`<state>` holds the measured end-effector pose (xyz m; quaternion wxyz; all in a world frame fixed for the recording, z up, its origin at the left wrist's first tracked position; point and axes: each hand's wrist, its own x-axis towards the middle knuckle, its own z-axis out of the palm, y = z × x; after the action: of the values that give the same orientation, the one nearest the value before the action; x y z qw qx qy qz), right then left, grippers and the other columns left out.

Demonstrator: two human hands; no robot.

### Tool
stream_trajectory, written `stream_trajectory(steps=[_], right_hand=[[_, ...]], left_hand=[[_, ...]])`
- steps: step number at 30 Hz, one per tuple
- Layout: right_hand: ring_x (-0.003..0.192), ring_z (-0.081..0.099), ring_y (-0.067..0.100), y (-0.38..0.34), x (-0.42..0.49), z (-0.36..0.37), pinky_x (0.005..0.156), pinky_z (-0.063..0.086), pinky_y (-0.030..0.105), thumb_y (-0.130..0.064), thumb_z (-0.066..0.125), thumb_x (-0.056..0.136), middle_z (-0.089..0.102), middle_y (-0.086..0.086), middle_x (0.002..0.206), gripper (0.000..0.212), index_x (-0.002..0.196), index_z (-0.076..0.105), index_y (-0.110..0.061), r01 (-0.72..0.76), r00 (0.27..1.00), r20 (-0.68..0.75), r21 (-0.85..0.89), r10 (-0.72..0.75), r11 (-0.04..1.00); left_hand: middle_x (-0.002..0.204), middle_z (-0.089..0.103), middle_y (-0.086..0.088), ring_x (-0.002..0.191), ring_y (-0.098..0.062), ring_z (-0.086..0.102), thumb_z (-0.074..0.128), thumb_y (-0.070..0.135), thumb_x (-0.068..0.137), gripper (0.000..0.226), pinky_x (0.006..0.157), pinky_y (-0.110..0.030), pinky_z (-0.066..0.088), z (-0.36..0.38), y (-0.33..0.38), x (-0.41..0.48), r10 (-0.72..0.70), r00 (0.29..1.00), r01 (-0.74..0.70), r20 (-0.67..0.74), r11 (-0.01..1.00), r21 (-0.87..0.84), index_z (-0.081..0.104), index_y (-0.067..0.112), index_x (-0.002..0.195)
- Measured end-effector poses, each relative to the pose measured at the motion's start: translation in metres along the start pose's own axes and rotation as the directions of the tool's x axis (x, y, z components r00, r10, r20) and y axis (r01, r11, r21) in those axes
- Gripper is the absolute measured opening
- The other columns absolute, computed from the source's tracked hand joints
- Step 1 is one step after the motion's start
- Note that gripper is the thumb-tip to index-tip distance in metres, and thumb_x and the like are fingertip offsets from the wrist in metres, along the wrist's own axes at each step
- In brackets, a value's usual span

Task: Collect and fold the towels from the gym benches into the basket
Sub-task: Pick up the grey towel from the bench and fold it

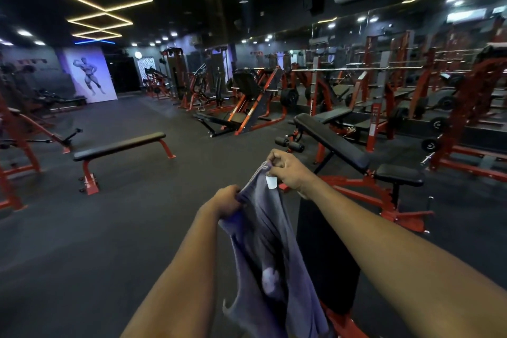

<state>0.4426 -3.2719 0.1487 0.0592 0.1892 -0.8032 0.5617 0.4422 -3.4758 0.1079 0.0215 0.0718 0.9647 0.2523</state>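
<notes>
a purple-grey towel (270,250) is held up in the air in front of the body, above the dark floor (82,241) and beside a black bench pad (326,252). its top edge is pinched at two spots: the left hand (226,200) is closed on the nearer corner, the right hand (288,170) is closed on the farther corner, by a white tag (271,182). the long axis hangs straight down from the fingers. no basket is seen, so its contents cannot be told.
</notes>
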Motion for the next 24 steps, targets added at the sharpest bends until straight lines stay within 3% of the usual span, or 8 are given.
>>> stream_trajectory(steps=[5, 7, 11, 13, 16, 19, 22, 24], right_hand=[[0.051, 0.033, 0.013, 0.016, 0.004, 0.007, 0.052, 0.028, 0.026, -0.004, 0.059, 0.075, 0.042, 0.0, 0.053, 0.016, 0.074, 0.052, -0.019, 0.001, 0.995, -0.098, -0.068, -0.007, 0.998], [0.055, 0.034, 0.016, 0.017, 0.005, 0.006, 0.054, 0.029, 0.028, -0.003, 0.057, 0.075, 0.042, 0.006, 0.057, 0.012, 0.076, 0.051, -0.013, 0.009, 0.988, -0.153, -0.055, -0.017, 0.998], [0.06, 0.036, 0.016, 0.01, 0.009, -0.001, 0.055, 0.03, 0.028, 0.005, 0.057, 0.082, 0.045, 0.011, 0.065, 0.021, 0.078, 0.051, -0.015, 0.031, 0.972, -0.233, -0.014, -0.034, 0.999], [0.065, 0.036, 0.018, 0.003, 0.012, -0.006, 0.056, 0.029, 0.028, 0.003, 0.055, 0.081, 0.045, 0.012, 0.069, 0.022, 0.076, 0.051, -0.018, 0.053, 0.97, -0.236, 0.013, -0.049, 0.998], [0.064, 0.032, 0.02, -0.017, 0.014, -0.017, 0.057, 0.028, 0.028, -0.007, 0.052, 0.078, 0.041, 0.012, 0.07, 0.011, 0.077, 0.05, -0.017, 0.089, 0.976, -0.202, 0.033, -0.081, 0.995], [0.06, 0.04, 0.015, -0.036, 0.015, -0.03, 0.058, 0.035, 0.021, 0.002, 0.05, 0.087, 0.045, 0.007, 0.069, 0.017, 0.079, 0.048, -0.013, 0.126, 0.977, -0.176, 0.01, -0.123, 0.992], [0.065, 0.043, 0.012, -0.052, 0.013, -0.043, 0.058, 0.038, 0.012, 0.01, 0.043, 0.09, 0.047, 0.009, 0.074, 0.02, 0.082, 0.048, -0.008, 0.162, 0.969, -0.194, 0.022, -0.155, 0.987], [0.07, 0.042, 0.014, -0.059, 0.012, -0.057, 0.061, 0.037, 0.015, 0.006, 0.043, 0.09, 0.046, 0.006, 0.075, 0.021, 0.08, 0.048, -0.011, 0.164, 0.963, -0.221, 0.018, -0.156, 0.986]], left_hand=[[0.103, 0.07, -0.014, 0.097, -0.03, 0.063, 0.063, 0.014, 0.08, 0.013, 0.07, -0.027, 0.042, 0.014, -0.02, 0.0, -0.063, 0.992, 0.063, -0.105, 0.998, 0.002, 0.066, 0.008, 0.092], [0.1, 0.07, -0.016, 0.091, -0.028, 0.063, 0.063, 0.013, 0.08, 0.012, 0.067, -0.026, 0.041, 0.02, -0.031, 0.0, -0.087, 0.994, 0.087, -0.062, 0.996, -0.005, 0.067, 0.007, 0.09], [0.104, 0.069, -0.012, 0.101, -0.029, 0.065, 0.068, 0.023, 0.077, 0.03, 0.071, -0.026, 0.044, 0.041, -0.049, -0.002, -0.125, 0.989, 0.125, 0.078, 0.992, 0.004, 0.069, 0.009, 0.103], [0.103, 0.068, -0.007, 0.099, -0.025, 0.065, 0.07, 0.024, 0.075, 0.035, 0.074, -0.027, 0.046, 0.051, -0.052, -0.004, -0.122, 0.989, 0.127, 0.083, 0.99, -0.068, 0.067, 0.01, 0.107], [0.115, 0.063, -0.004, 0.109, -0.023, 0.061, 0.077, 0.007, 0.067, 0.059, 0.079, -0.026, 0.048, 0.061, -0.048, 0.004, -0.025, 1.0, 0.022, -0.009, 0.961, -0.276, 0.059, 0.008, 0.123], [0.098, 0.057, -0.002, 0.09, -0.015, 0.054, 0.073, -0.01, 0.072, 0.04, 0.059, -0.007, 0.042, 0.062, -0.03, 0.005, 0.013, 1.0, -0.013, -0.003, 0.93, -0.367, 0.062, 0.003, 0.108], [0.085, 0.055, -0.005, 0.068, -0.006, 0.048, 0.077, -0.009, 0.066, 0.032, 0.047, -0.011, 0.045, 0.064, -0.015, 0.01, 0.034, 0.999, -0.018, 0.031, 0.913, -0.408, 0.061, 0.001, 0.091], [0.095, 0.06, -0.007, 0.072, -0.009, 0.055, 0.085, 0.013, 0.05, 0.065, 0.057, -0.028, 0.057, 0.078, -0.022, 0.033, 0.059, 0.998, -0.043, 0.026, 0.915, -0.401, 0.062, 0.002, 0.11]])
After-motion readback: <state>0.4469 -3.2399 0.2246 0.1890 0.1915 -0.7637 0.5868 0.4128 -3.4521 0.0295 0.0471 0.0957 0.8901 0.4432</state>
